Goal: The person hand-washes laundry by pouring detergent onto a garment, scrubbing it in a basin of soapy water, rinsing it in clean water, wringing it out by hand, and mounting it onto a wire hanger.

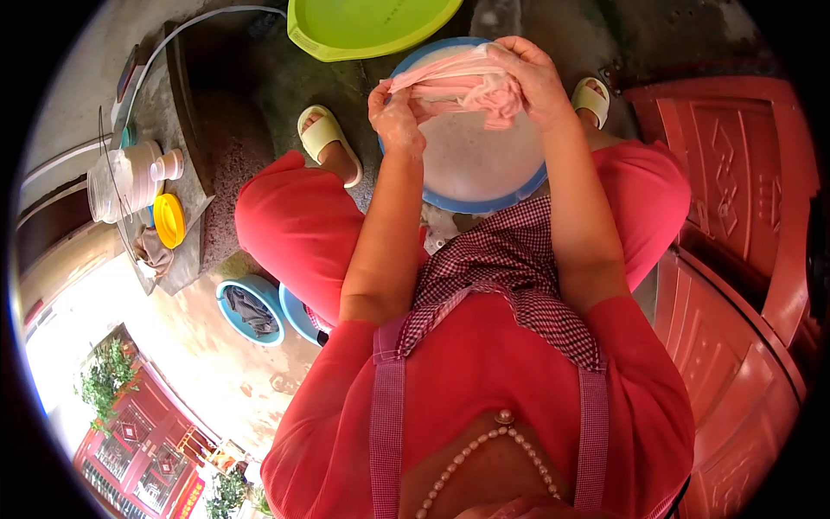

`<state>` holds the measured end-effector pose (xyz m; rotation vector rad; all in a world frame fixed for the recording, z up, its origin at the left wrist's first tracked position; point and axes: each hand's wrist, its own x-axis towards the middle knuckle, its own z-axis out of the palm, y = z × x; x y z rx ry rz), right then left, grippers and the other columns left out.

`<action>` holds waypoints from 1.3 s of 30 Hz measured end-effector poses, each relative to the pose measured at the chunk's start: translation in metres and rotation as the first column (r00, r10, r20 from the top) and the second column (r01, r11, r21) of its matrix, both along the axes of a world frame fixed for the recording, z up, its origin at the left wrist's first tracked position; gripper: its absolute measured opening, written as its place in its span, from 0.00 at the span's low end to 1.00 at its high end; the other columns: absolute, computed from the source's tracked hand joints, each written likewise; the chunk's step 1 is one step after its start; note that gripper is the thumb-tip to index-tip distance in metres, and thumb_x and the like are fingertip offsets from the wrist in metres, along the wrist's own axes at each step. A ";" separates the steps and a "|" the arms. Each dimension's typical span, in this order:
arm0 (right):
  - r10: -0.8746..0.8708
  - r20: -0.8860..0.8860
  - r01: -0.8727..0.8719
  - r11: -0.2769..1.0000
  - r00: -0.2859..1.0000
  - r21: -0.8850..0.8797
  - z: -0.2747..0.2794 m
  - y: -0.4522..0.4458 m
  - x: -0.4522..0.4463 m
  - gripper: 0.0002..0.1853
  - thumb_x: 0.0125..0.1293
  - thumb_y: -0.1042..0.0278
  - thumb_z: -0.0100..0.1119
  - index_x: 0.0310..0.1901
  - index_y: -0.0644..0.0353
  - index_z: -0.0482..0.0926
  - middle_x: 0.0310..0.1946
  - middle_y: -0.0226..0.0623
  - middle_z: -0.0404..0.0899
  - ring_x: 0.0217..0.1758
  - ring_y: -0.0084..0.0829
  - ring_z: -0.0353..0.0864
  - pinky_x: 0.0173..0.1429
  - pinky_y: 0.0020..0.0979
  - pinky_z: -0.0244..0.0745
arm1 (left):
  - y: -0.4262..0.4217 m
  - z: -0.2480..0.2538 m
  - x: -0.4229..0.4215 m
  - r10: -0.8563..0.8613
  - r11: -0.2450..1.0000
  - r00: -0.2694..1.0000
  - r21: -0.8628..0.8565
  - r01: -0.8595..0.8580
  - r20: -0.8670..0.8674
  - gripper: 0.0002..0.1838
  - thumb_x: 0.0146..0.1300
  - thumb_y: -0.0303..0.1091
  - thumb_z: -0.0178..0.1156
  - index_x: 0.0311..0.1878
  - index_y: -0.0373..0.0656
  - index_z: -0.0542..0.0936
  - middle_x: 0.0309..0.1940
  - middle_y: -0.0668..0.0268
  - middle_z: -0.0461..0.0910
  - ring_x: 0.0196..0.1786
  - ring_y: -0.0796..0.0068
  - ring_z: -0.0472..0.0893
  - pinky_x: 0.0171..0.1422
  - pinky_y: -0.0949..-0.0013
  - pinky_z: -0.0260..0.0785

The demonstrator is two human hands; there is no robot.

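A wet pink cloth (458, 82), bunched and soapy, stretches between my two hands above a blue-rimmed basin (484, 206). Cloudy, sudsy water (475, 160) fills the basin below it. My left hand (396, 119) grips the cloth's left end, fingers closed round it. At the other end, my right hand (532, 82) is wrapped over a thicker bunch of the fabric. What exact garment or cloth it is, I cannot tell. The basin stands on the floor between my feet, partly covered by the cloth and my hands.
A lime-green tub (372, 30) lies beyond the basin. Left are a stone ledge (186, 147) with a clear plastic container (125, 182) and a yellow lid (169, 221), and a light-blue bucket (251, 311) holding dark cloth. Red panelled doors (735, 190) stand at the right.
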<state>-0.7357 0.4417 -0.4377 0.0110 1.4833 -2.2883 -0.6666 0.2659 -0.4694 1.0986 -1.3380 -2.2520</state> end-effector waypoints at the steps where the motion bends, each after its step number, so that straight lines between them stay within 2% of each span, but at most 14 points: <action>1: -0.027 0.006 0.027 1.000 1.000 -0.005 0.002 -0.001 0.000 0.08 0.58 0.67 0.62 0.35 0.62 0.77 0.28 0.27 0.77 0.29 0.16 0.74 0.33 0.20 0.69 | 0.001 0.007 0.001 -0.011 0.997 0.999 -0.075 0.014 0.044 0.09 0.57 0.26 0.59 0.40 0.42 0.71 0.28 0.68 0.75 0.25 0.80 0.72 0.27 0.77 0.66; 4: -0.101 0.054 0.099 0.994 0.993 0.036 0.003 0.003 -0.003 0.09 0.58 0.64 0.62 0.32 0.62 0.78 0.25 0.28 0.76 0.26 0.17 0.74 0.31 0.21 0.70 | -0.018 -0.035 -0.003 -0.156 0.929 0.978 -0.358 0.097 -0.141 0.11 0.51 0.19 0.56 0.39 0.39 0.71 0.33 0.64 0.76 0.31 0.76 0.74 0.37 0.75 0.67; 7: -0.154 0.153 0.163 0.985 0.976 -0.051 0.013 0.000 -0.001 0.12 0.60 0.60 0.61 0.29 0.61 0.78 0.25 0.28 0.77 0.25 0.19 0.74 0.30 0.22 0.70 | -0.015 -0.003 -0.002 -0.314 0.949 0.862 -0.115 0.292 -0.397 0.10 0.48 0.18 0.53 0.36 0.38 0.72 0.35 0.60 0.75 0.37 0.71 0.75 0.45 0.71 0.67; 10: -0.069 0.119 0.085 0.987 0.991 -0.139 0.015 0.004 0.000 0.14 0.62 0.57 0.59 0.30 0.61 0.78 0.26 0.30 0.77 0.26 0.20 0.75 0.30 0.22 0.71 | -0.013 0.015 0.000 -0.407 0.846 0.809 0.160 0.509 -0.423 0.10 0.50 0.21 0.51 0.37 0.36 0.74 0.38 0.59 0.76 0.39 0.68 0.76 0.42 0.68 0.69; 13: -0.048 0.105 0.068 0.978 0.993 -0.195 0.019 0.003 0.000 0.15 0.64 0.56 0.56 0.32 0.62 0.78 0.28 0.31 0.78 0.28 0.20 0.76 0.32 0.23 0.73 | -0.008 0.038 0.003 -0.501 0.734 0.759 0.262 0.627 -0.416 0.12 0.52 0.24 0.52 0.41 0.34 0.75 0.37 0.59 0.77 0.38 0.65 0.78 0.40 0.67 0.70; 16: -0.071 0.120 0.099 0.966 0.990 -0.238 0.027 0.002 0.003 0.14 0.64 0.58 0.56 0.34 0.62 0.78 0.29 0.31 0.79 0.30 0.21 0.77 0.35 0.24 0.75 | -0.010 0.037 0.005 -0.530 0.707 0.745 0.274 0.652 -0.405 0.14 0.52 0.24 0.55 0.44 0.33 0.75 0.35 0.59 0.79 0.35 0.67 0.78 0.40 0.69 0.71; 19: -0.081 0.097 0.108 0.942 0.992 -0.319 0.031 0.005 0.003 0.10 0.63 0.63 0.57 0.37 0.62 0.78 0.30 0.30 0.78 0.28 0.19 0.75 0.36 0.23 0.76 | -0.006 0.036 -0.001 -0.498 0.807 0.822 0.199 0.556 -0.277 0.12 0.53 0.25 0.57 0.42 0.33 0.76 0.33 0.60 0.79 0.34 0.70 0.78 0.41 0.71 0.71; 22: 0.074 0.064 -0.044 0.922 0.995 -0.385 0.039 0.014 0.004 0.08 0.61 0.70 0.56 0.39 0.63 0.78 0.28 0.27 0.77 0.25 0.16 0.71 0.32 0.21 0.73 | -0.014 0.021 -0.002 -0.532 0.841 0.820 -0.017 0.541 -0.210 0.10 0.54 0.24 0.57 0.40 0.33 0.77 0.33 0.62 0.80 0.35 0.73 0.78 0.41 0.72 0.71; 25: 0.114 0.018 -0.102 0.939 0.993 -0.329 0.020 0.023 -0.005 0.08 0.58 0.75 0.56 0.39 0.64 0.78 0.25 0.25 0.75 0.23 0.15 0.67 0.28 0.19 0.69 | -0.014 0.026 -0.003 -0.355 0.924 0.914 0.075 0.375 -0.195 0.07 0.54 0.25 0.57 0.36 0.34 0.78 0.31 0.63 0.80 0.32 0.75 0.78 0.38 0.74 0.69; 28: -0.115 -0.090 0.130 0.973 0.989 0.189 0.013 0.020 -0.009 0.10 0.56 0.77 0.55 0.41 0.63 0.79 0.26 0.25 0.76 0.23 0.12 0.64 0.26 0.15 0.62 | -0.016 0.029 -0.006 -0.195 0.977 0.971 0.060 0.205 -0.139 0.05 0.55 0.28 0.60 0.31 0.35 0.78 0.29 0.66 0.79 0.29 0.78 0.75 0.35 0.76 0.67; 31: -0.200 -0.109 0.226 0.910 0.974 0.348 0.021 0.021 -0.006 0.10 0.56 0.77 0.55 0.40 0.62 0.80 0.27 0.25 0.77 0.24 0.12 0.66 0.28 0.15 0.63 | -0.023 0.022 -0.004 -0.282 0.944 0.959 -0.181 0.276 -0.008 0.09 0.56 0.33 0.62 0.29 0.36 0.78 0.26 0.68 0.77 0.27 0.80 0.72 0.33 0.77 0.65; 34: -0.360 -0.166 0.395 0.864 0.918 0.311 0.021 0.019 -0.010 0.10 0.57 0.78 0.54 0.41 0.62 0.79 0.29 0.26 0.78 0.25 0.14 0.67 0.30 0.16 0.65 | -0.014 0.041 -0.003 -0.428 0.895 0.902 -0.165 0.415 -0.054 0.12 0.55 0.37 0.65 0.28 0.37 0.78 0.23 0.70 0.75 0.27 0.82 0.70 0.32 0.77 0.64; 37: -0.484 -0.325 0.577 0.746 0.813 0.332 0.012 0.024 -0.018 0.10 0.55 0.78 0.55 0.39 0.62 0.80 0.30 0.29 0.75 0.30 0.20 0.72 0.37 0.21 0.71 | -0.011 0.038 -0.003 -0.605 0.659 0.790 -0.496 0.566 0.098 0.13 0.52 0.37 0.67 0.29 0.36 0.77 0.23 0.70 0.75 0.27 0.82 0.70 0.31 0.77 0.64; 39: -0.441 -0.433 0.591 0.742 0.786 0.316 0.004 0.028 -0.022 0.11 0.54 0.78 0.54 0.39 0.61 0.80 0.34 0.31 0.74 0.33 0.21 0.72 0.40 0.21 0.71 | -0.009 0.040 -0.003 -0.492 0.670 0.854 -0.553 0.495 0.168 0.13 0.50 0.36 0.67 0.30 0.36 0.77 0.22 0.69 0.75 0.26 0.82 0.70 0.31 0.76 0.66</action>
